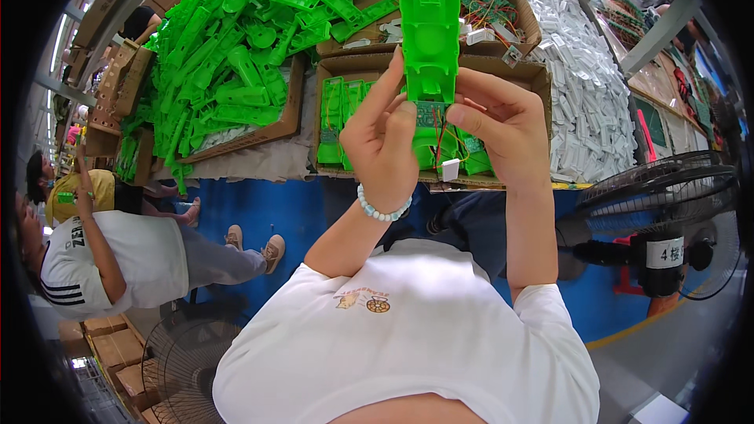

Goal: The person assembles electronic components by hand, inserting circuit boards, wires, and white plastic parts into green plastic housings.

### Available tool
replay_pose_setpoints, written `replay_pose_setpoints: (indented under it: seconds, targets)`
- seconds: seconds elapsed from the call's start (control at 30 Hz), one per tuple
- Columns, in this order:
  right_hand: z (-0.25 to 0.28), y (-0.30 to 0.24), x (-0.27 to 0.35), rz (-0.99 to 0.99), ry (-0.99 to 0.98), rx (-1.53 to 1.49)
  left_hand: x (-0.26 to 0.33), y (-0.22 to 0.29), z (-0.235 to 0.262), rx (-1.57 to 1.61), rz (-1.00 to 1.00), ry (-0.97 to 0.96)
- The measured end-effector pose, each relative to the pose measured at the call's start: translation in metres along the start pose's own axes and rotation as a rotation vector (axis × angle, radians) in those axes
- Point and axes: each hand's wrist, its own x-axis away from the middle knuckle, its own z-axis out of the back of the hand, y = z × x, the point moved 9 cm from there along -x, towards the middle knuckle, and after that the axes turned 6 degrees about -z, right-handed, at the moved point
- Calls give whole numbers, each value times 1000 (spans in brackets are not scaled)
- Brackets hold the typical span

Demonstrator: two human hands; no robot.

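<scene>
Between my hands a bright green plastic housing [429, 39] stands lengthwise above the tray. At its lower end a small green circuit board [429, 114] carries red and yellow wires, and a small white plastic block [449, 169] is near their lower end. My left hand [383, 137] is closed on the left side, its thumb by the board's edge. My right hand [503, 122] pinches the right side, thumb at the board's corner. The fingers behind the housing are partly hidden. Whether the board is seated in the housing, I cannot tell.
Below my hands a cardboard tray [542, 78] holds more green housings. Behind it, another cardboard box [361, 49] contains wired circuit boards. Green parts [236, 47] are heaped at left, white pieces [585, 102] at right. A black fan [660, 196] stands right; a person [118, 259] sits left.
</scene>
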Motion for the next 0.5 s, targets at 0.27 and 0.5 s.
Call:
replay_pose_setpoints:
  seconds: [0.27, 0.5]
  targets:
    - [3, -10, 0, 17, 17, 23, -3, 6, -5, 31, 31, 3]
    - [12, -3, -8, -27, 44, -5, -23, -10, -6, 63, 121, -5]
